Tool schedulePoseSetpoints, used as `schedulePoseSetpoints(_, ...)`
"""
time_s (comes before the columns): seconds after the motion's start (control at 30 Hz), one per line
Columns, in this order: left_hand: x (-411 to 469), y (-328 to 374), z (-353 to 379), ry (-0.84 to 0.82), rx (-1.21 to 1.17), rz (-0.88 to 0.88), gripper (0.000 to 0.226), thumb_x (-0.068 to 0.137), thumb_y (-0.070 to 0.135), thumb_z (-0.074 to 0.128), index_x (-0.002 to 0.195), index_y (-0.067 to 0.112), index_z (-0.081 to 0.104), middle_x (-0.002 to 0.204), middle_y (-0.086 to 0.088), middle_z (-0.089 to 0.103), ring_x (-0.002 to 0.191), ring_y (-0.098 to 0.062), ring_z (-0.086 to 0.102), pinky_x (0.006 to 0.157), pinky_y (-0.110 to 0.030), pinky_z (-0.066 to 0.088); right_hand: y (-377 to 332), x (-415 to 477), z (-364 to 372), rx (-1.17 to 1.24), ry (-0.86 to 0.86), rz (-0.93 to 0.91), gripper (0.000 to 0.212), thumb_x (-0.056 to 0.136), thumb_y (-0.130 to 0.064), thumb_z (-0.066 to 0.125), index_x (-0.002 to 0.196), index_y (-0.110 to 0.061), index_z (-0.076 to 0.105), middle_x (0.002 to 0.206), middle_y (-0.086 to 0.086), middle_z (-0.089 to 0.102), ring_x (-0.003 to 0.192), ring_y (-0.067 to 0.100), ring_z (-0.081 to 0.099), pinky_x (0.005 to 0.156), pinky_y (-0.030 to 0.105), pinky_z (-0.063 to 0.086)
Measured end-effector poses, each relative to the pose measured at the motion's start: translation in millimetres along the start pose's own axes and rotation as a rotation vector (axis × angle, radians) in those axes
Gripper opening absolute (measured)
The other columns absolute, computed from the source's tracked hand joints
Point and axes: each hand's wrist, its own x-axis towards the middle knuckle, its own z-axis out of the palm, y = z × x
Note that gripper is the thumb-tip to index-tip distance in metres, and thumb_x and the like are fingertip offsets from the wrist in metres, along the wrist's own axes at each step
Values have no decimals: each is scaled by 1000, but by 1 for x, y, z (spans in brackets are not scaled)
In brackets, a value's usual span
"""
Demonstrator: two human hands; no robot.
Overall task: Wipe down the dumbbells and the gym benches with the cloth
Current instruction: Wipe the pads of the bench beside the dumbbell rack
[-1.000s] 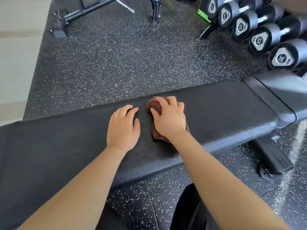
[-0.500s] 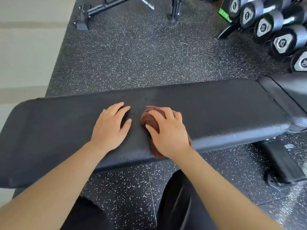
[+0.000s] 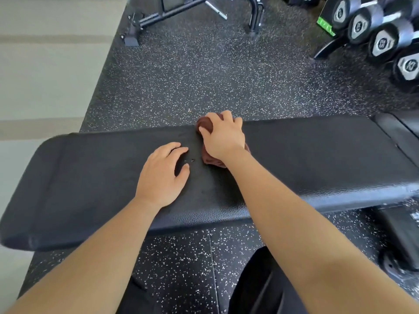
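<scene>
My right hand [image 3: 223, 138] grips the bunched brown cloth [image 3: 205, 126] at the far edge of the black bench [image 3: 317, 159]. My left hand [image 3: 162, 175] rests flat beside it, fingers relaxed, holding nothing

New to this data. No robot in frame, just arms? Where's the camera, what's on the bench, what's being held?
There is no robot here: a person does the job with bare hands. The picture comes from a wide-angle camera worn on the person's head, looking forward and down, so both forearms reach in from the bottom edge.

The long black pad across the middle is a gym bench, standing on a speckled rubber floor. The right hand has its fingers curled round a bunched reddish-brown cloth and presses it onto the pad near the far edge. The left hand rests on the pad beside it and holds nothing.

A row of dumbbells sits at the upper right, and the black metal frame of other equipment stands at the top.
</scene>
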Motion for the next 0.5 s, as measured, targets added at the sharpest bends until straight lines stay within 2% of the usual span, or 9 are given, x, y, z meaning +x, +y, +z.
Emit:
schedulePoseSetpoints(0.13,-1,1,-1,-19,2,-10,42,91,30,50,131,18,51,141,0,45,131,-21,38,110,-35,28,7,-45,-3,4,15,-75,45,94,-45,44,137,-30,39,141,5,34,122,35,31,99,47,38)
schedulePoseSetpoints(0.33,-8,6,-3,-110,48,-3,49,94,31,45,139,14,41,150,-5,34,139,-24,27,114,-42,18,20,-150,1,37,94,-123,42,92,-45,48,132,-34,44,139,-1,38,121,31,32,90,48,46)
schedulePoseSetpoints(0.43,-22,5,-5,-164,77,-9,53,94,38,42,143,17,34,154,-3,26,143,-23,19,115,-42,14,32,-166,0,47,143,-104,41,92,-45,49,132,-34,46,139,0,41,119,32,36,91,47,45)
schedulePoseSetpoints(0.5,-34,2,-8,-159,101,9,52,94,39,40,143,20,35,154,-1,27,143,-21,19,115,-41,13,33,-160,1,64,160,-68,41,93,-45,48,132,-34,47,140,0,41,121,31,34,93,47,44)
